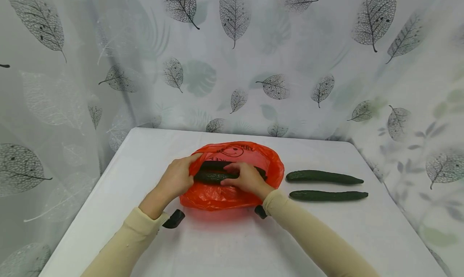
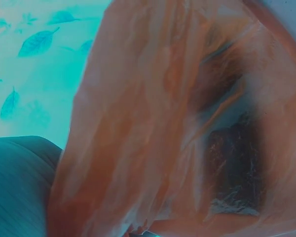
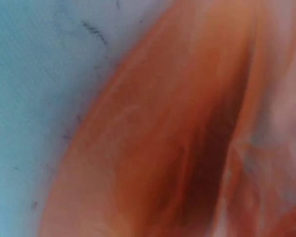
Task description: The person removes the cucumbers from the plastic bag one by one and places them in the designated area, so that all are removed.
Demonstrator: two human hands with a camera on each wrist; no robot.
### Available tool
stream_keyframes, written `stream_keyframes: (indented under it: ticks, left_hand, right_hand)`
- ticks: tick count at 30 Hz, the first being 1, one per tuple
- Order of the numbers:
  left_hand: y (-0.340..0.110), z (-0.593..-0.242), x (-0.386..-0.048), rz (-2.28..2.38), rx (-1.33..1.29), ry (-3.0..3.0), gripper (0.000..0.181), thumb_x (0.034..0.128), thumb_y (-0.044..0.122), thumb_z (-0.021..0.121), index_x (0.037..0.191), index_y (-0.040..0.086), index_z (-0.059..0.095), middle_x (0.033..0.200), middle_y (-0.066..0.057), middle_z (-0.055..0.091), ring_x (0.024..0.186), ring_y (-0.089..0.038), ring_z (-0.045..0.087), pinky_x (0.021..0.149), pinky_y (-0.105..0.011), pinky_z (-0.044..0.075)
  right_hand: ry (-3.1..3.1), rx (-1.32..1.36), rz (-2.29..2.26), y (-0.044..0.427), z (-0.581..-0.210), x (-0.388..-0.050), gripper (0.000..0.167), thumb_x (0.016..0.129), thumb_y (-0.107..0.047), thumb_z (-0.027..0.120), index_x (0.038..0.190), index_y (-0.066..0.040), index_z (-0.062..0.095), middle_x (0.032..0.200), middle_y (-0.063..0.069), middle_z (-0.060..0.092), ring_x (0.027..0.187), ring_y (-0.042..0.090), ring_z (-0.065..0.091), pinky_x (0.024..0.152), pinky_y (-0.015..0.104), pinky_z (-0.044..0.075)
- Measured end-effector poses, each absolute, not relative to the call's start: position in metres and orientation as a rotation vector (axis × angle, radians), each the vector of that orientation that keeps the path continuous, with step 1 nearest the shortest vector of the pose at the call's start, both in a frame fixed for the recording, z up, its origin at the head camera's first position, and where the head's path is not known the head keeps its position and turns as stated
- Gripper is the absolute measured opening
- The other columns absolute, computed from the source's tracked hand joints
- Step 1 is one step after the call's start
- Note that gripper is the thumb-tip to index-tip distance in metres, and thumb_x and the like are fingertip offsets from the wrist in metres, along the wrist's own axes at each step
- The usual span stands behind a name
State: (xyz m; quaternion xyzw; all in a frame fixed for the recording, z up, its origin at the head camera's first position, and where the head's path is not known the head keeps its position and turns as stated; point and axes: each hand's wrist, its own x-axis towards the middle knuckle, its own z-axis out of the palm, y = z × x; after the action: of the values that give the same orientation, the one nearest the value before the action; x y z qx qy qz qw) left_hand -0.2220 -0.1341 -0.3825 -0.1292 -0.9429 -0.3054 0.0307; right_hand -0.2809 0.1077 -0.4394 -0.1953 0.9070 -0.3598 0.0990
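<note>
A red plastic bag (image 1: 214, 198) lies on the table with its mouth spread, and two dark green cucumbers show inside it. My left hand (image 1: 174, 180) grips the bag's left rim, thumb against the plastic. Reaching into the bag, my right hand (image 1: 249, 181) holds the nearer cucumber (image 1: 208, 177) between thumb and fingers. The farther cucumber (image 1: 214, 165) lies just behind it. Bag plastic (image 2: 133, 108) fills most of the left wrist view, a dark shape showing through it. In the right wrist view only blurred red plastic (image 3: 138, 148) and tabletop appear; the hand is hidden there.
Two more cucumbers lie side by side right of the bag, a farther one (image 1: 322, 177) and a nearer one (image 1: 328, 195). The white table (image 1: 224, 248) stands before a leaf-print curtain (image 1: 217, 67). Dark wrist cameras (image 1: 175, 219) sit under both wrists.
</note>
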Motion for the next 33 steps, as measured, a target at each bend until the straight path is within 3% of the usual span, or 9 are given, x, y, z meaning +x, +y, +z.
stream_keyframes:
  ticks: [10,16,20,27,33]
  left_hand:
    - [-0.134,-0.383,-0.221,-0.939,-0.392,-2.912,0.071,0.0784,-0.014,0.058,0.146,0.004,0.052,0.131,-0.019,0.063,0.108,-0.035,0.062,0.091,-0.049,0.053]
    - [-0.135,-0.382,-0.220,-0.946,-0.385,-2.907,0.071,0.0779,-0.015,0.058,0.146,0.006,0.053,0.128,-0.017,0.065,0.099,-0.031,0.062,0.082,-0.044,0.053]
    - [-0.135,-0.381,-0.221,-0.943,-0.387,-2.905,0.071,0.0777,-0.015,0.058,0.146,0.006,0.054,0.127,-0.017,0.066,0.097,-0.031,0.061,0.080,-0.043,0.053]
    - [-0.137,-0.381,-0.221,-0.928,-0.398,-2.899,0.070,0.0782,-0.014,0.058,0.145,0.006,0.054,0.129,-0.018,0.065,0.102,-0.032,0.062,0.087,-0.046,0.053]
    - [-0.140,-0.380,-0.220,-0.935,-0.395,-2.899,0.070,0.0785,-0.014,0.057,0.146,0.006,0.054,0.131,-0.018,0.064,0.105,-0.032,0.062,0.091,-0.048,0.052]
  right_hand:
    - [2.731,-0.557,-0.904,0.103,-0.449,-0.281,0.053,0.080,-0.042,0.085,0.128,-0.023,0.070,0.124,-0.005,0.067,0.124,0.025,0.053,0.107,0.049,0.040]
    - [2.748,-0.626,-0.835,0.100,-0.452,-0.281,0.052,0.079,-0.035,0.087,0.127,-0.021,0.072,0.116,-0.003,0.068,0.108,0.021,0.057,0.099,0.045,0.045]
    - [2.772,-0.664,-0.775,0.098,-0.453,-0.280,0.052,0.078,-0.034,0.088,0.126,-0.021,0.073,0.113,-0.002,0.067,0.107,0.020,0.057,0.100,0.047,0.042]
    - [2.756,-0.676,-0.780,0.096,-0.453,-0.279,0.044,0.079,-0.025,0.088,0.121,-0.018,0.076,0.110,0.000,0.067,0.107,0.020,0.056,0.099,0.045,0.044]
    - [2.712,-0.641,-0.801,0.094,-0.451,-0.277,0.043,0.083,-0.021,0.084,0.124,-0.018,0.074,0.119,-0.001,0.069,0.116,0.021,0.057,0.105,0.044,0.043]
